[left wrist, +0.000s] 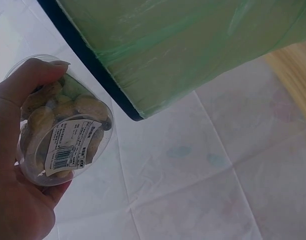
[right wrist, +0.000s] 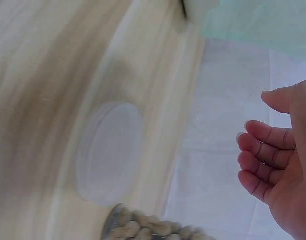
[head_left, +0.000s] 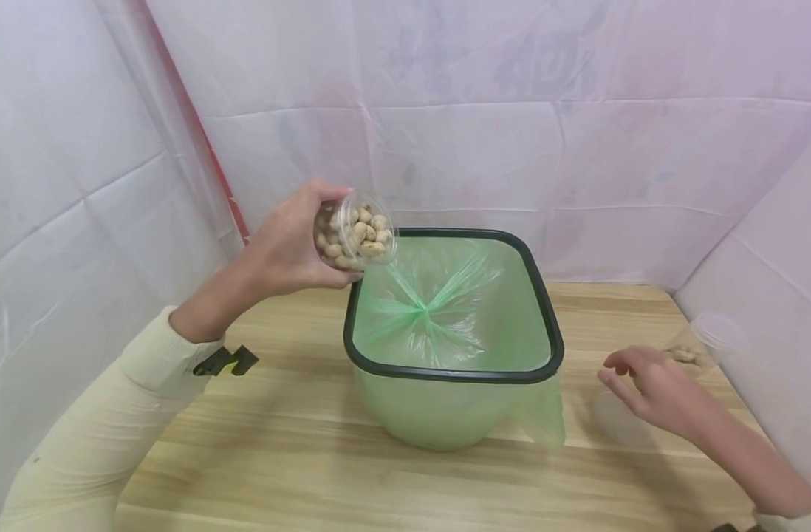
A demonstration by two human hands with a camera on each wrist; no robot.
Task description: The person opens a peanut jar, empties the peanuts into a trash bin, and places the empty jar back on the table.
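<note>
My left hand (head_left: 292, 247) grips a clear plastic cup of peanuts (head_left: 356, 233), tipped with its mouth toward the bin. The left wrist view shows the cup (left wrist: 63, 132) with a barcode label, fingers wrapped round it. A bin (head_left: 538, 295) with a black rim and green bag liner stands mid-table, its inside bare. My right hand (head_left: 645, 388) hovers over the table right of the bin, fingers loosely bent, holding nothing. In the right wrist view that hand (right wrist: 280, 160) is open beside a clear round lid (right wrist: 110, 150) lying flat on the wood.
A second clear cup with peanuts (head_left: 694, 347) lies at the right, near the white sheet wall; its peanuts (right wrist: 153, 227) show in the right wrist view. White sheeting encloses the wooden table (head_left: 299, 443) at back and sides. A lid (head_left: 621, 421) lies below my right hand.
</note>
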